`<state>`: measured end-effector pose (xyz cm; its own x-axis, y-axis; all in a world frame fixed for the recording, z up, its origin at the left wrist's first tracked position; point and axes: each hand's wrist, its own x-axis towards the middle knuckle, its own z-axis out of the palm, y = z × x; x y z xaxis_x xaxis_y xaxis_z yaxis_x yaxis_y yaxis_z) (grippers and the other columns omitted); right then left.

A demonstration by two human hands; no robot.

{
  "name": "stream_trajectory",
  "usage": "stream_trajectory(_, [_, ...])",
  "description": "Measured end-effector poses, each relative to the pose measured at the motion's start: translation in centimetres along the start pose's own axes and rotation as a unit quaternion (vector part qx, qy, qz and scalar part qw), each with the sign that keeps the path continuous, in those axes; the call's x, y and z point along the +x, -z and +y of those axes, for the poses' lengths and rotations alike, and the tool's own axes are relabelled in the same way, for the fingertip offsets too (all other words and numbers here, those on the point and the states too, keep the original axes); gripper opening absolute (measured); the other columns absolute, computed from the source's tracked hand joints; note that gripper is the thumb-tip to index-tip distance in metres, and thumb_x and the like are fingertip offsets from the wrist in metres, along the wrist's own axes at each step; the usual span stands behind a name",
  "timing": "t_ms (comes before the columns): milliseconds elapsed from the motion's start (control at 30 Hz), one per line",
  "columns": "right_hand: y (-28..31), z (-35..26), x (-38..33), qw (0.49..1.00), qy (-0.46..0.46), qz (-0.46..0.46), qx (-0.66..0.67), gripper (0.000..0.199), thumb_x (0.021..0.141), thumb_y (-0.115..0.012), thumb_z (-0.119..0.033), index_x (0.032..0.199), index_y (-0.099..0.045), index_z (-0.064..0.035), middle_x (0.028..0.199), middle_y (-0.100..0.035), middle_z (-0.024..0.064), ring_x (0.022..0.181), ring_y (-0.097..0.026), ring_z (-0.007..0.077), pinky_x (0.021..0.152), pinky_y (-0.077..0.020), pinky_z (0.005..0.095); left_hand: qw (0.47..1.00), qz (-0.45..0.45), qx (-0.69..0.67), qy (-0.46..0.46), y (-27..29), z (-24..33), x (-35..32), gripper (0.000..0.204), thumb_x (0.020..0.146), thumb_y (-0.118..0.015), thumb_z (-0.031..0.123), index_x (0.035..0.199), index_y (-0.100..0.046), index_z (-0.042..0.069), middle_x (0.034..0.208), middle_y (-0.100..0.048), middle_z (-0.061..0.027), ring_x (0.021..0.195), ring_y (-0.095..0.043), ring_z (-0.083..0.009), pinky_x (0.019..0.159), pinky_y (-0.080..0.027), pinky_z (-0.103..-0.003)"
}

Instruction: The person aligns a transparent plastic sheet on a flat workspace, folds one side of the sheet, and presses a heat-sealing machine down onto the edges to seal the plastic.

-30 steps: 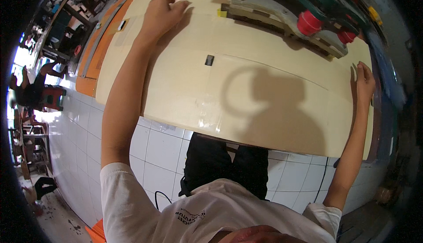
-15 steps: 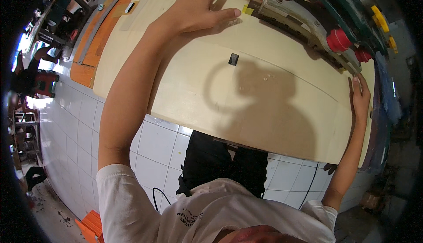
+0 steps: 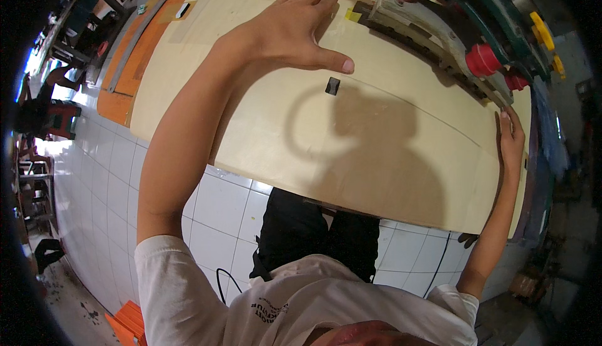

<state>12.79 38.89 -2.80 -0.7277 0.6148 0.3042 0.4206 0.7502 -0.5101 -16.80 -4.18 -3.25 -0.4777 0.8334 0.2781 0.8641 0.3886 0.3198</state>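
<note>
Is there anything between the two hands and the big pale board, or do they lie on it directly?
Nothing visible stands between them. The left hand lies flat on the pale board, and the right hand rests at its right edge.

A woodworking shop: big pale plywood sheet (image 3: pixel 389 152) on a machine (image 3: pixel 451 39) with red rollers (image 3: pixel 483 61), white tiled floor (image 3: pixel 113 189).

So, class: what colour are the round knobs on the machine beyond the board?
Red knobs, clearest in the head view, beyond the pale board.
</note>
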Motion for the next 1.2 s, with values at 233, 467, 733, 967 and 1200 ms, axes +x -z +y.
stream_trajectory(233, [0.2,1.1,0.3,1.000,0.022,-0.011,0.004,0.046,0.103,-0.057,-0.031,0.134,-0.059,0.0021,0.136,-0.061,0.0182,0.128,-0.055,0.0269,0.110,-0.0383,0.0360,0.999,0.000,0.043,-0.024,-0.7,0.0,0.1,0.121,0.064,-0.077,0.067,0.147,-0.036,-0.012,0.155,-0.032,-0.0302,0.141,-0.036,-0.0448,0.120,-0.030,-0.044])
stream_trajectory(467, [0.0,1.2,0.3,0.999,0.026,-0.017,0.017,0.047,0.102,-0.057,-0.032,0.134,-0.059,0.0025,0.135,-0.062,0.0184,0.128,-0.055,0.0265,0.110,-0.0376,0.0355,0.998,-0.014,0.065,-0.021,-0.8,0.0,-0.1,0.120,0.066,-0.075,0.070,0.148,-0.036,-0.009,0.156,-0.032,-0.0288,0.142,-0.035,-0.0436,0.120,-0.029,-0.045])
stream_trajectory(733, [0.0,1.0,0.3,0.999,0.014,-0.023,0.023,0.050,0.102,-0.057,-0.036,0.135,-0.059,0.0022,0.132,-0.064,0.0176,0.124,-0.058,0.0252,0.109,-0.0396,0.0348,0.998,-0.016,0.057,-0.013,-1.1,-0.4,0.0,0.120,0.067,-0.075,0.071,0.148,-0.036,-0.009,0.155,-0.033,-0.0292,0.143,-0.033,-0.0443,0.121,-0.027,-0.046])
stream_trajectory(967, [-0.1,0.0,-0.1,1.000,-0.002,-0.020,-0.003,0.049,0.101,-0.059,-0.034,0.135,-0.059,0.0022,0.132,-0.064,0.0172,0.123,-0.058,0.0240,0.107,-0.0410,0.0346,0.998,-0.023,0.056,-0.019,-1.1,-0.3,0.0,0.121,0.066,-0.075,0.072,0.146,-0.038,-0.010,0.155,-0.033,-0.0296,0.142,-0.035,-0.0447,0.120,-0.029,-0.046])
stream_trajectory(1200, [-0.4,0.7,0.0,0.999,0.014,-0.028,0.013,0.050,0.101,-0.060,-0.030,0.137,-0.056,0.0034,0.137,-0.060,0.0195,0.128,-0.055,0.0259,0.110,-0.0393,0.0355,0.999,-0.020,0.044,-0.004,-0.8,-0.2,0.0,0.118,0.071,-0.071,0.074,0.147,-0.039,-0.010,0.156,-0.032,-0.0284,0.144,-0.032,-0.0436,0.121,-0.028,-0.047])
